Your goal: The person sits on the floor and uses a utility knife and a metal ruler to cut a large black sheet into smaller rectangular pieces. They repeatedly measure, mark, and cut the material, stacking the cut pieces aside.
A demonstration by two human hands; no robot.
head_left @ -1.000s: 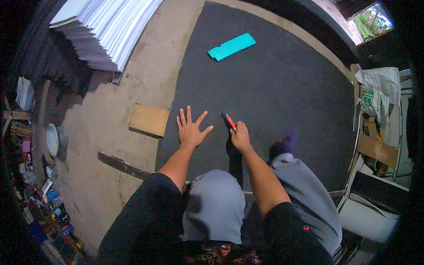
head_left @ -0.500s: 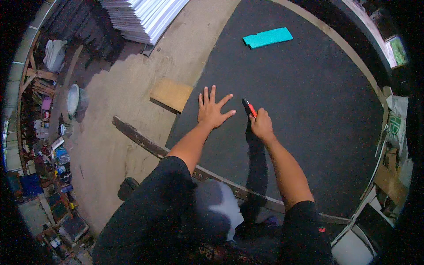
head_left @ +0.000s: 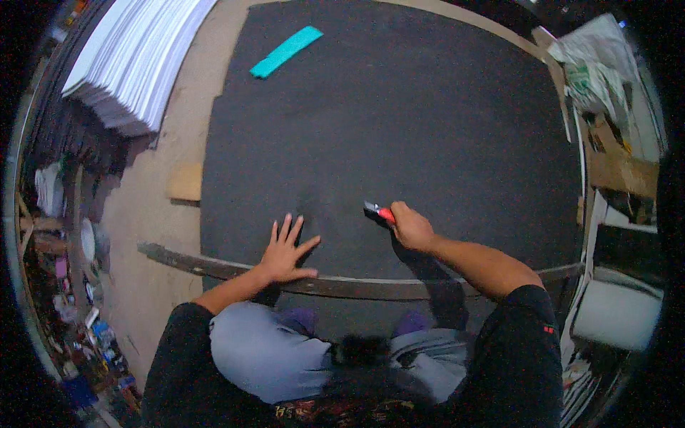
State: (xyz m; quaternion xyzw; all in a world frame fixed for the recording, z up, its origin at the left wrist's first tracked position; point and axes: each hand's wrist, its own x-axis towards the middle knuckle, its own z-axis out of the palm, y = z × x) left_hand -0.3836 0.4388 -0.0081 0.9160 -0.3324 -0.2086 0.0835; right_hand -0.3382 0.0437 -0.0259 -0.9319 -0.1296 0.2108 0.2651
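Note:
A large dark grey sheet [head_left: 385, 128] lies flat before me. Across its near part runs a long, narrow dark bar [head_left: 357, 288], its left end jutting past the sheet's edge. My left hand [head_left: 287, 255] is open with fingers spread, over the sheet just beyond the bar; a shadow beneath it leaves unclear how firmly it touches. Closed round a red utility knife [head_left: 386, 215], my right hand [head_left: 412, 228] is to the right, its knife tip pointing left and away, low over the sheet. A flat turquoise piece [head_left: 287, 53] rests toward the sheet's far left.
Left of the sheet are a tan block [head_left: 185, 181] and a tall stack of white sheets [head_left: 143, 68]. Assorted clutter [head_left: 100, 332] lines the far left. Along the right stand white sacks [head_left: 599, 78], cardboard [head_left: 624, 170] and a pale box-like object [head_left: 617, 314].
My view has turned and shifted, so the sheet now sits squarer before me. Both hands are closer to the bar, the left still spread, the right still gripping the knife.

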